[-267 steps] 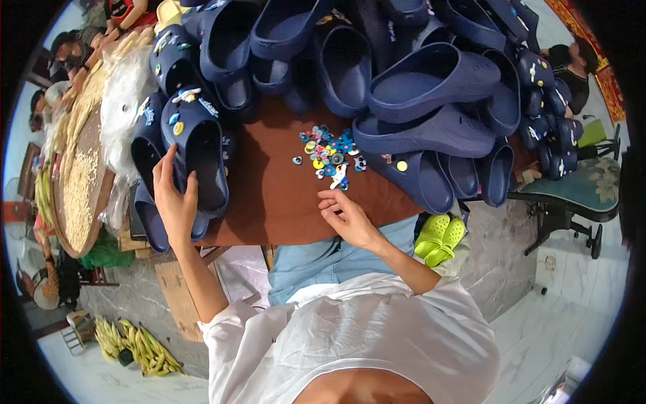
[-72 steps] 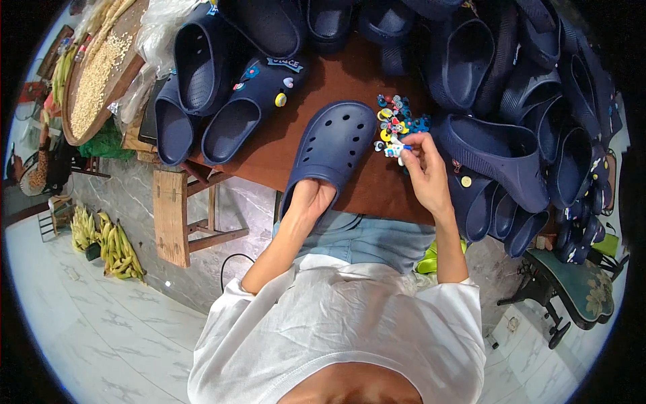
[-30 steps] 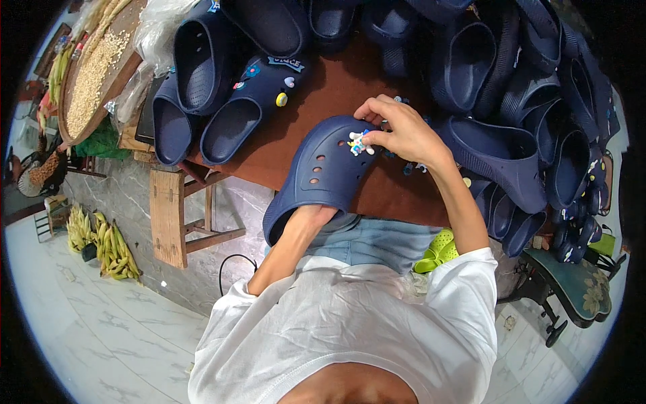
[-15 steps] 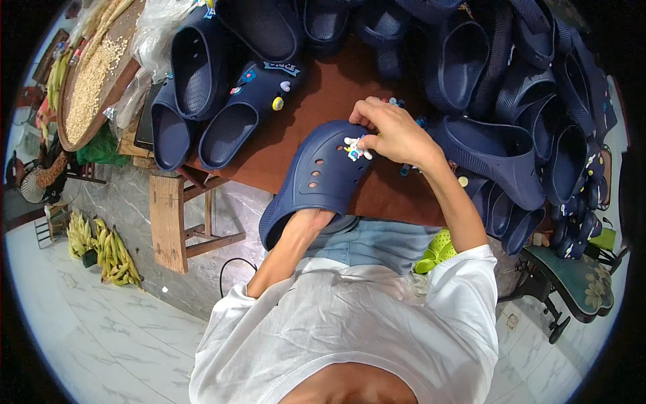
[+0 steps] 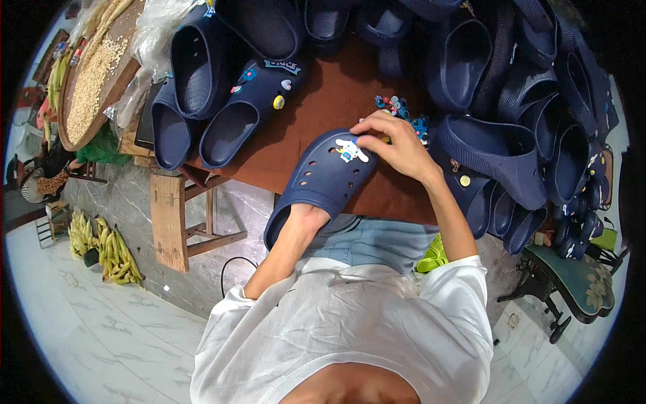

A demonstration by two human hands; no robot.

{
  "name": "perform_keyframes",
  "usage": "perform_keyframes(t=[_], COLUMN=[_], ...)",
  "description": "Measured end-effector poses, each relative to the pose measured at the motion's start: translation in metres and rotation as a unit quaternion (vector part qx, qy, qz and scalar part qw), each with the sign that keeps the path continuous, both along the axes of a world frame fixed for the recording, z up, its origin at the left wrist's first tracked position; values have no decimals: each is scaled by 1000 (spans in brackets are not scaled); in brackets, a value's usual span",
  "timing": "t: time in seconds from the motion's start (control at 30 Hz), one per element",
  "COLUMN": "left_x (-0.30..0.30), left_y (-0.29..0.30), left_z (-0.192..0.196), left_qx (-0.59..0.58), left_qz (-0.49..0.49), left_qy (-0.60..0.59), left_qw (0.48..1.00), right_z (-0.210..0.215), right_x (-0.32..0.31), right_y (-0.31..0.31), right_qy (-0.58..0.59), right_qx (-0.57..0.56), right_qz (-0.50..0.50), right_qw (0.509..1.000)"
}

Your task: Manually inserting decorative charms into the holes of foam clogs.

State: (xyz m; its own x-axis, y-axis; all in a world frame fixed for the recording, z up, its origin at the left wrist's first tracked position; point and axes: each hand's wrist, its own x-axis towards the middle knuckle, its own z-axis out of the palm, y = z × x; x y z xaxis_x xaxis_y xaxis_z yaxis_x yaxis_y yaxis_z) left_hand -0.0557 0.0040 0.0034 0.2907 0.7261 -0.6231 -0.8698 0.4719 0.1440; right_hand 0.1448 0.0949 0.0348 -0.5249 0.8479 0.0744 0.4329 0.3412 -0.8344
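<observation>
The right hand [image 5: 397, 145] pinches a small white charm [image 5: 348, 151] against the perforated toe of a navy clog [image 5: 323, 182], while the left hand [image 5: 306, 219] is tucked inside the heel opening, its grip hidden. The clog looks light, soft and springy, best steadied from within as here. It overhangs the near edge of the brown worktop [image 5: 336, 101]; piled clogs [image 5: 511, 101] crowd the right and far sides.

My left hand [image 5: 306, 219] sat hidden inside the navy clog [image 5: 323, 182]; far clogs [image 5: 404, 10] were cut off.
</observation>
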Motion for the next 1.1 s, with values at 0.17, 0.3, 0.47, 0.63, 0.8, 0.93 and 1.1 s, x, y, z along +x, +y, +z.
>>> perform_keyframes(t=[0.17, 0.3, 0.47, 0.63, 0.8, 0.93, 1.1], left_x=[-12, -14, -2, -4, -4, -9, -6], left_y=[-6, -4, 9, 7, 11, 7, 0], left_z=[-32, -32, -18, -21, -44, -85, -68], left_qx=[33, 80, 58, 20, 102, 341, 210], left_qz=[23, 16, 7, 63, 41, -109, -23], left_qy=[-125, -158, -130, -124, -141, 322, 74], left_qw=[991, 984, 990, 990, 984, 877, 975], right_z=[14, 13, 2, -14, -17, -36, -45], right_x=[9, 12, -10, -35, -27, -2, 4], right_y=[-13, -26, -49, -65, -66, -64, -64], right_qy=[-8, -16, -70, -77, -63, -147, -210], right_qx=[28, 63, 136, 145, 150, 164, 150], right_qz=[-79, -79, -93, -136, -180, -265, -286], right_qw=[996, 995, 984, 977, 970, 939, 923])
